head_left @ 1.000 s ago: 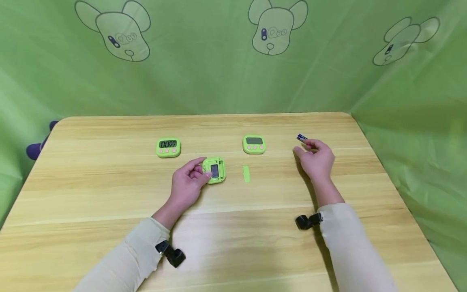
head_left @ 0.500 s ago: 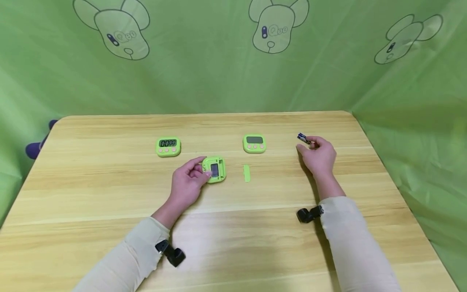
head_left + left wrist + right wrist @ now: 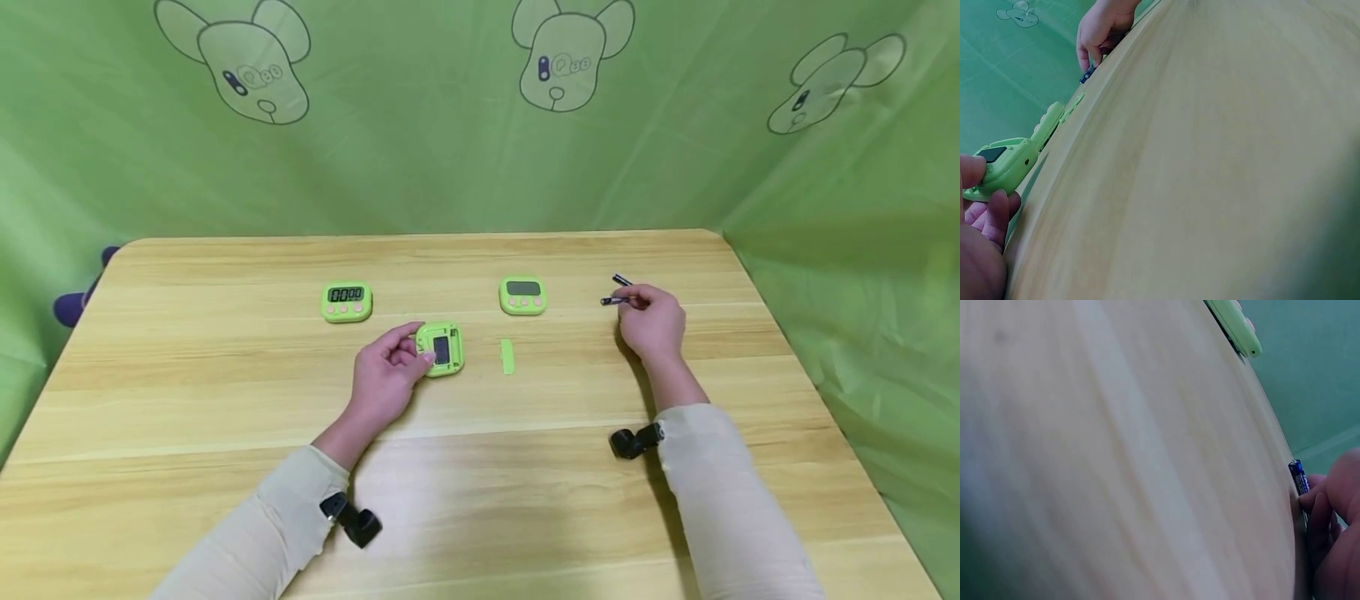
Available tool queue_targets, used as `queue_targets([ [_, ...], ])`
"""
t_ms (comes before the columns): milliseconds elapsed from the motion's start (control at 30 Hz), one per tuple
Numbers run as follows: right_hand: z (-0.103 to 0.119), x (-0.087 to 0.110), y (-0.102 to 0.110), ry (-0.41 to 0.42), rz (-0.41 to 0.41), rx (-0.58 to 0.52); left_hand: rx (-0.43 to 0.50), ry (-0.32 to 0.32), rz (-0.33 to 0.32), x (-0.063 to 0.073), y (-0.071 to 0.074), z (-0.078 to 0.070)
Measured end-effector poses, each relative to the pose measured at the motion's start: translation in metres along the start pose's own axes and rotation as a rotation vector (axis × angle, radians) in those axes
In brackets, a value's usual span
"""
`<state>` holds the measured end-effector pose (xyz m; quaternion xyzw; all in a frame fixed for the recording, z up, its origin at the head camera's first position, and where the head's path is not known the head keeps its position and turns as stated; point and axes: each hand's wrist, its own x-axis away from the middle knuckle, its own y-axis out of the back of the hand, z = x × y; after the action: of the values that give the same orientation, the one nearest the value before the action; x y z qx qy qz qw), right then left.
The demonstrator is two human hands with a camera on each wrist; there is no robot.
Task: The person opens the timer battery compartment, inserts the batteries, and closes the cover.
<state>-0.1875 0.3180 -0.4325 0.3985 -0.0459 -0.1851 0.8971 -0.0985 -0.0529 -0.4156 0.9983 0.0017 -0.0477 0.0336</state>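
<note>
My left hand [image 3: 381, 379] grips a green digital timer [image 3: 449, 362] by its left side, back face up, thumb across it. A narrow recess runs along the timer's right side. In the left wrist view this timer [image 3: 1013, 165] is tilted above the table. Over on the right, my right hand [image 3: 654, 327] pinches a slim dark-blue battery [image 3: 611, 301], its end sticking out to the left. That battery [image 3: 1298, 476] shows close to the tabletop in the right wrist view. A second battery [image 3: 621, 279] lies just behind the fingertips, partly hidden by the hand.
A small green battery cover [image 3: 507, 357] lies between the hands on the wooden table [image 3: 480, 500]. Behind it sits a green timer [image 3: 522, 296] with a blank screen. Another timer [image 3: 347, 302], reading zeros, is at the back left. A green curtain [image 3: 420, 167] stands behind the table.
The two batteries, side by side earlier, have come apart; one now points left in my right fingers while the other stays behind. My left hand and its timer have kept still.
</note>
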Motion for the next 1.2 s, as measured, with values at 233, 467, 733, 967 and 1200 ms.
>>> queue_targets([
  [233, 0.003, 0.004, 0.001, -0.057, -0.011, -0.107, -0.003, 0.013, 0.001, 0.000, 0.000, -0.003],
  [467, 0.009, 0.010, 0.001, -0.040, 0.024, -0.081, 0.002, 0.022, -0.004, 0.000, 0.001, -0.004],
  [733, 0.012, 0.009, 0.001, -0.049, 0.061, -0.034, 0.039, 0.054, 0.011, -0.001, 0.001, -0.001],
  [967, 0.011, 0.007, 0.004, -0.057, 0.093, -0.066, 0.046, 0.035, 0.011, -0.002, 0.002, 0.000],
  [1200, 0.012, 0.010, 0.005, 0.022, 0.077, 0.005, 0.048, 0.035, 0.012, -0.001, 0.002, -0.001],
])
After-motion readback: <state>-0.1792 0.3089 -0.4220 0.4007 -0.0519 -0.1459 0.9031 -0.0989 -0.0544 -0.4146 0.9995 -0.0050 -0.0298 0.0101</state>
